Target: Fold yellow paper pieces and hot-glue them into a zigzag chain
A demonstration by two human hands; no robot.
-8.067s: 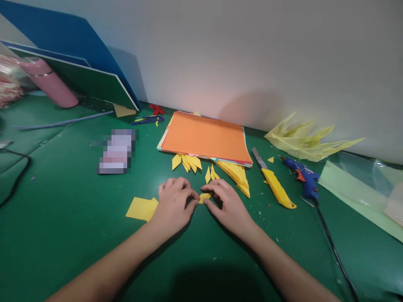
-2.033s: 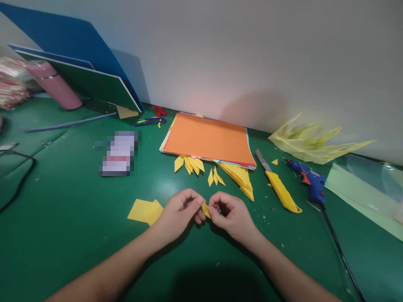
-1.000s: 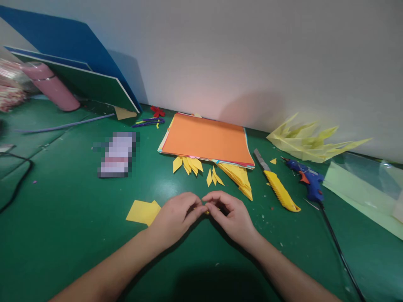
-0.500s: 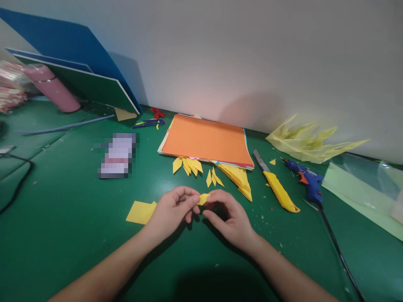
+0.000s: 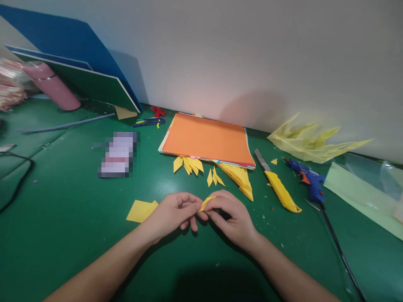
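Note:
Between both hands is a small folded piece of yellow paper (image 5: 208, 202), partly hidden by the fingers. My left hand (image 5: 178, 212) pinches its left end between thumb and forefinger. On its other side, my right hand (image 5: 231, 213) grips it with thumb and fingers. Beside my left wrist lie flat yellow paper squares (image 5: 140, 210). Just beyond the hands are small folded yellow paper diamonds (image 5: 189, 165), a few more yellow pieces (image 5: 215, 178), and a fanned stack of yellow paper triangles (image 5: 237, 178).
A stack of coloured paper, orange on top (image 5: 206, 138), lies behind. To the right are a yellow utility knife (image 5: 280, 191), blade out, a blue glue gun (image 5: 310, 180) with its cord, and a pale yellow folded-paper piece (image 5: 315, 144). A blurred phone (image 5: 118, 154) and pink bottle (image 5: 53, 88) are left.
The yellow paper has turned to a steeper slant between my fingers. My right thumb has closed onto it, and my left hand has shifted slightly right.

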